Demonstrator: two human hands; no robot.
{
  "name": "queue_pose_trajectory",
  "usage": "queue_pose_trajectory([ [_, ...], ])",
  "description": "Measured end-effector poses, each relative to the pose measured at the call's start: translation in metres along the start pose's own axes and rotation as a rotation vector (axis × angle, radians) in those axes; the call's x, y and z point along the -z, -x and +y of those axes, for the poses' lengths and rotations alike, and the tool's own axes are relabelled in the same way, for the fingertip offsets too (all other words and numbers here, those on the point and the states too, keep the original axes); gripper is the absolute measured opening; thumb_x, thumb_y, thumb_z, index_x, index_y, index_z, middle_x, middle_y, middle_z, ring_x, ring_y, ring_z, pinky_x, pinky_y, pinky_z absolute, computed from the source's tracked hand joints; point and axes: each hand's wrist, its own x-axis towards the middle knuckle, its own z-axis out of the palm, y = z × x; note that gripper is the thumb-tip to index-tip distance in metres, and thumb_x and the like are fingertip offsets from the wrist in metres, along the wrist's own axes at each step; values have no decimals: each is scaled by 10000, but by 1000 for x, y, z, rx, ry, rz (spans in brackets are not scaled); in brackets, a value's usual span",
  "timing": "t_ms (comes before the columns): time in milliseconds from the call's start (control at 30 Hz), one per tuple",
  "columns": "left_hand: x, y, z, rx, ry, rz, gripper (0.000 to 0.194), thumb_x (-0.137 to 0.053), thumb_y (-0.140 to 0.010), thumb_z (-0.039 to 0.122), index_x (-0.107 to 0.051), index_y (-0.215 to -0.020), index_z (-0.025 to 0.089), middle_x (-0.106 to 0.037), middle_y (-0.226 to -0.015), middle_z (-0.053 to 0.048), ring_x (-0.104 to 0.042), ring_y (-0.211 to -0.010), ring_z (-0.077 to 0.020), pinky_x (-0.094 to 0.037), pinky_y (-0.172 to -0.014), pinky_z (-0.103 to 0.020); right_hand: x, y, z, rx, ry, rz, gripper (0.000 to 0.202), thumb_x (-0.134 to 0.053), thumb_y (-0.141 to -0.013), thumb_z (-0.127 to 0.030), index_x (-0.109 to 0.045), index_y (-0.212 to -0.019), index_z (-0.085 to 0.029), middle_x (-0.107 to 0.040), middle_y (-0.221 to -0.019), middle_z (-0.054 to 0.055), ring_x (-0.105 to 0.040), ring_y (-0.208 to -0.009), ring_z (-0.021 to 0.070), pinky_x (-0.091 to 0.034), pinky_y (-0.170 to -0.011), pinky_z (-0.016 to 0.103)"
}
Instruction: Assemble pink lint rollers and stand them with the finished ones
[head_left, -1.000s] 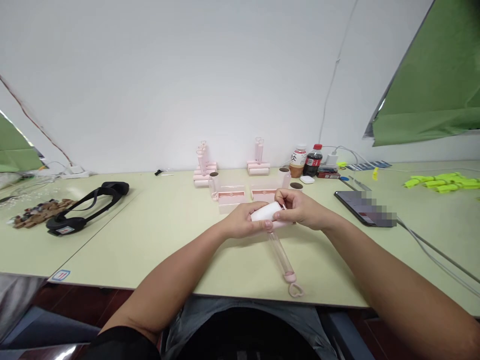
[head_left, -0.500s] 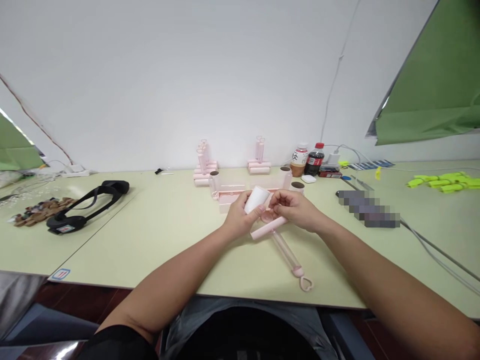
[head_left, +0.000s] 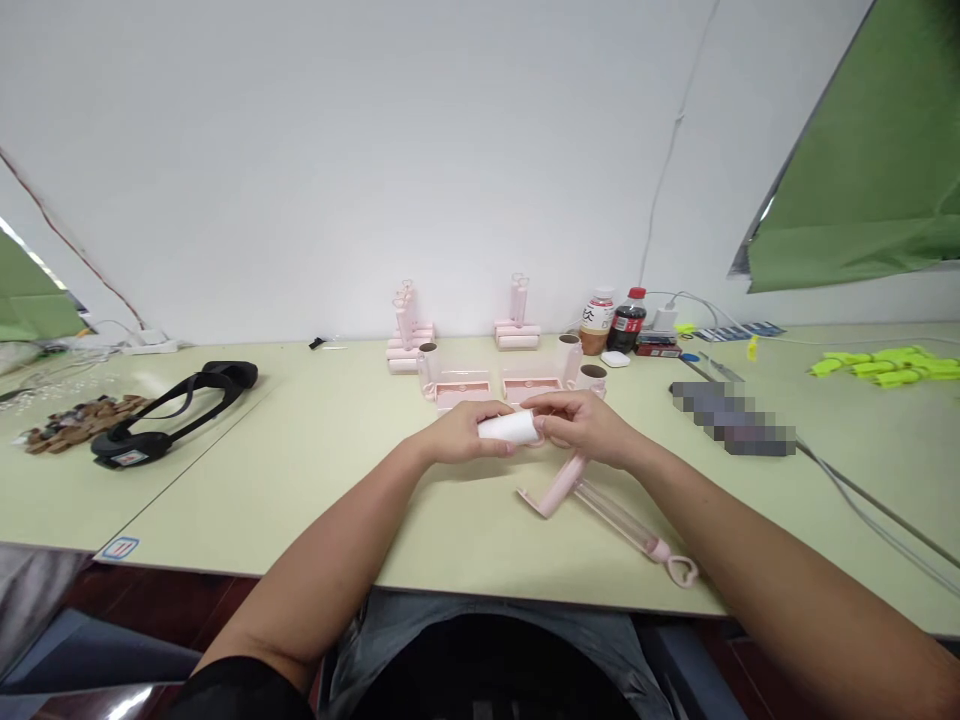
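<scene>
My left hand [head_left: 461, 434] is wrapped round a white paper roll [head_left: 507, 428], which lies nearly level between my hands. At the roll's right end are the bent fingers of my right hand [head_left: 581, 426], pressed on that end. Below my right hand, a pink roller handle [head_left: 619, 515] with a clear shaft and heart-shaped loop slants on the table; its pink head points up toward the right palm. Beyond my hands sit two open pink cases [head_left: 463, 388] with clear lids. A brown-cored roll [head_left: 592, 377] stands behind my right hand.
Assembled pink rollers [head_left: 411, 340] stand by the wall, with two bottles [head_left: 627, 322] to their right. A pixelated dark object [head_left: 731, 418] and cables lie right; yellow-green items [head_left: 889, 365] farther right. On the left are a black headset strap [head_left: 176, 415] and brown pieces [head_left: 82, 422].
The white roll has turned from tilted to nearly level. The pink handle has shifted right and turned, its head now apart from my left hand. My right fingers have moved onto the roll's end.
</scene>
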Motion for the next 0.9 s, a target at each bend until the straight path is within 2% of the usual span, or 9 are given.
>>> queue_pose_trajectory([
  [100,6,1,-2,41,-57,-64,452,-732,-685,377,-683,-1103,212,-681,-1043,-35,-620,-891,-218,-458,-723,-283,0,-1,5,22,70,-67,278,-655,-725,-300,-758,-956,-185,-706,-819,37,-612,-739,191,-479,-633,289],
  [267,11,2,-1,55,-92,-86,419,-723,-682,373,-705,-1069,213,-686,-971,-26,-619,-838,-204,-453,-676,-263,0,-2,8,47,84,-147,331,-655,-755,-346,-748,-1029,-186,-693,-811,29,-595,-733,180,-466,-648,285],
  [433,12,2,-2,42,-109,-70,434,-721,-683,392,-695,-1074,205,-681,-968,-28,-619,-845,-207,-454,-686,-265,-3,-2,7,53,89,-103,293,-655,-722,-290,-750,-973,-172,-652,-726,14,-543,-647,149,-418,-584,257],
  [633,8,2,-1,71,-212,-72,478,-722,-680,415,-657,-1109,213,-678,-1023,-37,-622,-885,-229,-445,-704,-282,-7,1,5,68,211,-79,294,-580,-728,-197,-728,-982,-193,-646,-754,-1,-504,-631,135,-369,-566,247],
  [733,5,1,-1,99,-261,-85,475,-715,-684,432,-644,-1101,216,-683,-1012,-34,-626,-863,-231,-434,-678,-279,-8,2,5,77,250,-80,295,-565,-730,-180,-725,-978,-198,-668,-778,3,-530,-650,143,-389,-583,252],
  [833,5,0,-1,134,-300,-76,433,-688,-704,444,-634,-1065,212,-680,-989,-33,-625,-840,-230,-426,-652,-277,-9,0,9,80,247,-26,324,-565,-729,-184,-725,-1010,-195,-706,-884,27,-586,-708,163,-432,-620,263],
  [900,6,0,-2,162,-325,-84,409,-673,-711,441,-628,-1046,211,-676,-978,-32,-625,-836,-229,-425,-649,-278,-11,-2,13,39,238,8,379,-553,-729,-183,-710,-1074,-187,-712,-886,36,-599,-684,162,-445,-612,265],
])
